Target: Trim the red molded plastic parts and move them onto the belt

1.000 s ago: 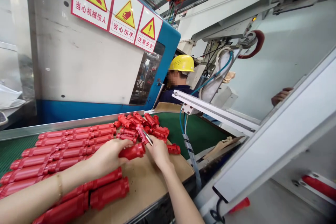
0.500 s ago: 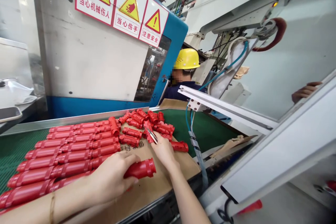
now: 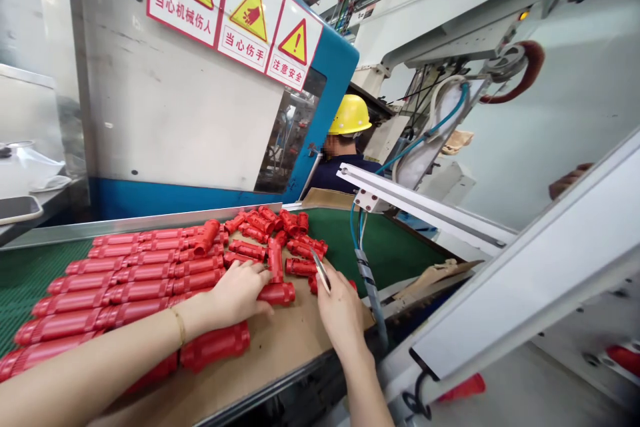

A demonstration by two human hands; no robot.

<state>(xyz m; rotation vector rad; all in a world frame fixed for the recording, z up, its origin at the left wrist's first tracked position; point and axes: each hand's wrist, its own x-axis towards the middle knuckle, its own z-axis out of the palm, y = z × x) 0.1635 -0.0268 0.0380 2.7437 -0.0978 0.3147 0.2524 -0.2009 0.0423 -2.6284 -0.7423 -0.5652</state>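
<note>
My left hand [image 3: 240,293] is closed around the near end of a red plastic tube [image 3: 278,293], thumb below and fingers above; part of the grip is hidden. My right hand [image 3: 341,307] holds a slim knife [image 3: 321,271], its metal blade pointing up and left. Another red tube [image 3: 275,259] lies beyond my left fingertips, and one more [image 3: 216,345] rests on the cardboard [image 3: 280,347] below my left wrist. To the left, red tubes [image 3: 145,272] lie side by side in rows. Several loose ones [image 3: 260,221] are jumbled at the back.
The green conveyor belt [image 3: 370,247] runs under the cardboard. A white metal beam [image 3: 425,207] and a taped hose [image 3: 370,287] stand close on the right. A person in a yellow helmet [image 3: 350,115] is behind, beside the machine with warning signs [image 3: 245,20].
My left hand has put its tube down at the near end of the rows and closed on another. My right hand has moved right with the knife, away from a tube now lying on the cardboard.
</note>
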